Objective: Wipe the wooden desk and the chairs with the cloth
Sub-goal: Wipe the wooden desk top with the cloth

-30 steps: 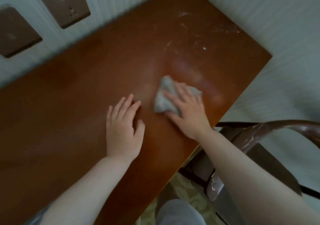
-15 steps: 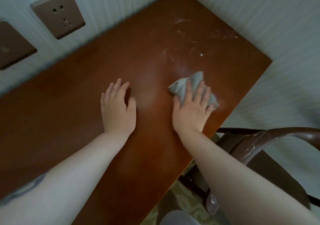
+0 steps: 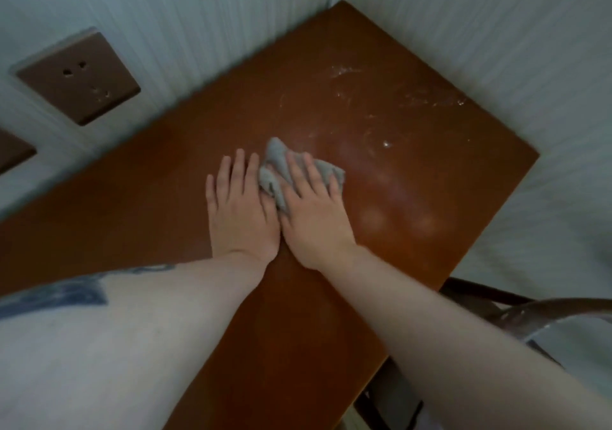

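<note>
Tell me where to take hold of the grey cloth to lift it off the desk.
Pinch the peak of the cloth sticking up past the fingertips, coming from the far wall side. The right hand lies flat over the rest, and the left hand blocks the near-left side.

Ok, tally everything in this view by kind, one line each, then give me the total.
Hands: 2, the left hand flat on the desk, the right hand pressing the cloth
Cloth: 1
Wooden desk: 1
Chair: 1
Wall plates: 2, a socket and another plate cut off at the left edge
Total: 7
</note>
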A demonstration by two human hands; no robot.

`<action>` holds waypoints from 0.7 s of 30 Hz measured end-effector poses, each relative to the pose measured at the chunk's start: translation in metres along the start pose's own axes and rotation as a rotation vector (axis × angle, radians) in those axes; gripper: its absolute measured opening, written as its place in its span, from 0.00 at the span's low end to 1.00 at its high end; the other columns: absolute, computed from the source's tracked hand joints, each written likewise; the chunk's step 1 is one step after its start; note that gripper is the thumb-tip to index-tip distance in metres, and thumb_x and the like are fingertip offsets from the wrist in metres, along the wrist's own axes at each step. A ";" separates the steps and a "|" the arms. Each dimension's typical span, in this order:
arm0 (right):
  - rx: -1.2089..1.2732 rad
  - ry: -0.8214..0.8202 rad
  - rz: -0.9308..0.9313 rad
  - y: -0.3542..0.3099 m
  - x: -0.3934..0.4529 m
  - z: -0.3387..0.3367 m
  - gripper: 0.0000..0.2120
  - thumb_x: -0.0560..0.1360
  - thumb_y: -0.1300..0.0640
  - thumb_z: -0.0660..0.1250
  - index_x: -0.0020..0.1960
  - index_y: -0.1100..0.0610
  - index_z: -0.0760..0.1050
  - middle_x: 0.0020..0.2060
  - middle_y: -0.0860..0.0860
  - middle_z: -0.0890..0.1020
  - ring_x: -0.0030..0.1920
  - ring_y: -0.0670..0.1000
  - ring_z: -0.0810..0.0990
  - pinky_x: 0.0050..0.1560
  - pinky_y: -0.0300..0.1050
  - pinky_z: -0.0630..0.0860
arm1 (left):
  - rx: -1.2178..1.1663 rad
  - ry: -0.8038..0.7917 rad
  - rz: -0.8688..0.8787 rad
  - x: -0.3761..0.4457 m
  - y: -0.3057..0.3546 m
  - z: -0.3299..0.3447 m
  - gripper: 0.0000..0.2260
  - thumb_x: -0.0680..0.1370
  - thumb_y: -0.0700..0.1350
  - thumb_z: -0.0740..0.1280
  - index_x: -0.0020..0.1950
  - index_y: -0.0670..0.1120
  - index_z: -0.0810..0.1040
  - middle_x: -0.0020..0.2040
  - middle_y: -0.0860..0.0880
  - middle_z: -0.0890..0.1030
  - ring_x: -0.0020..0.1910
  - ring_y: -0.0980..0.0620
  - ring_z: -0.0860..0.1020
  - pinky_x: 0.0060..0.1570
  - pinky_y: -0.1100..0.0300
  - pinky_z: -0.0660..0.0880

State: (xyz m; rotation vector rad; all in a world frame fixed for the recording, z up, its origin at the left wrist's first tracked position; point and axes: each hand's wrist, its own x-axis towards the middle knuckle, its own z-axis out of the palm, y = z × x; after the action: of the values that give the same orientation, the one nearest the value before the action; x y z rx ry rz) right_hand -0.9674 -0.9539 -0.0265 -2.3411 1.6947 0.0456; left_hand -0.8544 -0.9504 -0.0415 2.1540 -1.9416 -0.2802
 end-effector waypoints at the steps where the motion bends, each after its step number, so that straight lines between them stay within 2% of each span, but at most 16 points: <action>1: -0.003 -0.011 -0.057 0.013 0.016 -0.005 0.28 0.82 0.47 0.48 0.78 0.47 0.41 0.78 0.51 0.41 0.76 0.53 0.36 0.73 0.56 0.38 | 0.005 -0.002 -0.004 0.000 0.000 0.000 0.27 0.79 0.53 0.41 0.78 0.49 0.54 0.78 0.49 0.56 0.77 0.50 0.50 0.75 0.50 0.44; 2: -0.004 -0.007 -0.015 0.030 0.030 -0.010 0.27 0.82 0.46 0.48 0.78 0.46 0.41 0.78 0.51 0.43 0.76 0.53 0.37 0.73 0.56 0.38 | 0.015 -0.011 0.005 0.000 0.001 0.000 0.27 0.79 0.53 0.42 0.78 0.49 0.53 0.78 0.49 0.56 0.77 0.50 0.50 0.75 0.49 0.44; 5: 0.068 0.105 0.506 0.081 0.031 -0.015 0.28 0.82 0.43 0.45 0.78 0.47 0.40 0.78 0.52 0.43 0.76 0.55 0.39 0.74 0.59 0.42 | 0.062 -0.046 0.040 -0.002 0.002 -0.001 0.26 0.80 0.54 0.44 0.78 0.50 0.51 0.78 0.49 0.54 0.77 0.50 0.49 0.75 0.49 0.43; 6: 0.053 0.113 0.613 0.080 0.019 -0.012 0.28 0.82 0.43 0.44 0.78 0.47 0.38 0.77 0.53 0.42 0.76 0.55 0.38 0.74 0.59 0.42 | 0.075 -0.059 0.046 -0.002 0.003 -0.002 0.26 0.80 0.54 0.43 0.78 0.51 0.51 0.78 0.50 0.54 0.77 0.50 0.48 0.75 0.49 0.43; 7: 0.013 0.113 0.605 0.069 0.007 -0.008 0.28 0.82 0.43 0.44 0.77 0.48 0.36 0.77 0.53 0.40 0.76 0.56 0.37 0.74 0.60 0.41 | 0.084 -0.065 0.050 -0.001 0.003 -0.001 0.26 0.80 0.54 0.43 0.78 0.51 0.52 0.78 0.50 0.54 0.77 0.50 0.48 0.75 0.49 0.43; 11: 0.002 0.022 0.008 0.032 0.009 -0.005 0.28 0.82 0.44 0.48 0.78 0.45 0.40 0.77 0.50 0.42 0.76 0.53 0.36 0.74 0.58 0.40 | 0.082 -0.070 0.055 0.000 0.003 0.000 0.26 0.79 0.54 0.46 0.77 0.50 0.57 0.77 0.49 0.58 0.77 0.49 0.52 0.75 0.47 0.46; 12: -0.007 -0.004 -0.043 0.043 0.020 -0.009 0.28 0.82 0.44 0.48 0.78 0.45 0.41 0.78 0.50 0.43 0.76 0.53 0.37 0.75 0.58 0.40 | 0.081 -0.069 0.054 0.000 0.002 -0.001 0.26 0.79 0.54 0.47 0.77 0.50 0.58 0.77 0.49 0.58 0.77 0.49 0.53 0.75 0.47 0.46; 13: -0.006 -0.008 0.019 0.059 0.028 -0.013 0.28 0.82 0.44 0.48 0.78 0.45 0.41 0.78 0.50 0.44 0.76 0.53 0.38 0.75 0.59 0.42 | 0.081 -0.071 0.052 0.000 0.002 -0.001 0.26 0.79 0.54 0.47 0.77 0.50 0.58 0.77 0.49 0.58 0.77 0.49 0.52 0.75 0.47 0.46; 14: 0.009 0.035 0.178 0.078 0.030 -0.015 0.28 0.82 0.44 0.48 0.78 0.45 0.41 0.78 0.51 0.45 0.77 0.54 0.40 0.75 0.60 0.43 | 0.082 -0.074 0.051 0.000 0.002 -0.002 0.26 0.79 0.54 0.46 0.77 0.50 0.57 0.78 0.49 0.57 0.77 0.49 0.51 0.75 0.47 0.45; 16: 0.059 0.145 0.619 0.103 0.010 -0.014 0.28 0.82 0.42 0.45 0.78 0.46 0.39 0.78 0.52 0.44 0.77 0.54 0.39 0.74 0.60 0.43 | 0.086 -0.076 0.053 -0.002 0.002 -0.002 0.26 0.80 0.55 0.45 0.78 0.51 0.55 0.78 0.50 0.55 0.77 0.50 0.49 0.75 0.48 0.44; 17: 0.057 0.157 0.758 0.100 -0.003 -0.011 0.28 0.81 0.42 0.44 0.78 0.47 0.38 0.78 0.52 0.42 0.76 0.55 0.38 0.74 0.60 0.43 | 0.085 -0.071 0.056 -0.002 0.002 -0.002 0.26 0.80 0.55 0.44 0.78 0.51 0.55 0.78 0.50 0.55 0.77 0.50 0.49 0.75 0.48 0.44; 18: 0.038 0.155 0.771 0.086 -0.015 -0.008 0.29 0.81 0.42 0.43 0.77 0.47 0.37 0.77 0.53 0.41 0.76 0.55 0.37 0.74 0.61 0.43 | 0.080 -0.063 0.057 -0.001 0.002 -0.002 0.26 0.80 0.55 0.45 0.78 0.51 0.55 0.78 0.50 0.55 0.77 0.50 0.49 0.75 0.48 0.44; 19: 0.008 0.127 0.655 0.068 -0.025 -0.006 0.29 0.81 0.42 0.44 0.77 0.47 0.36 0.77 0.53 0.40 0.76 0.56 0.37 0.74 0.61 0.43 | 0.075 -0.055 0.057 -0.001 0.003 -0.002 0.26 0.80 0.55 0.45 0.78 0.50 0.55 0.78 0.50 0.56 0.77 0.50 0.50 0.75 0.47 0.44; 21: 0.022 0.042 0.228 0.044 -0.030 -0.004 0.29 0.81 0.42 0.46 0.77 0.44 0.38 0.77 0.50 0.40 0.76 0.54 0.35 0.74 0.59 0.40 | 0.065 -0.046 0.051 -0.001 0.003 -0.002 0.26 0.79 0.54 0.47 0.77 0.50 0.56 0.78 0.49 0.57 0.77 0.50 0.51 0.75 0.48 0.44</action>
State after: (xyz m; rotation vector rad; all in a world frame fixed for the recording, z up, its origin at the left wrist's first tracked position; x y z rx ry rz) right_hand -1.0184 -0.9399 -0.0254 -2.1368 1.9642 0.0197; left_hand -0.8570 -0.9492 -0.0388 2.1520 -2.0544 -0.2636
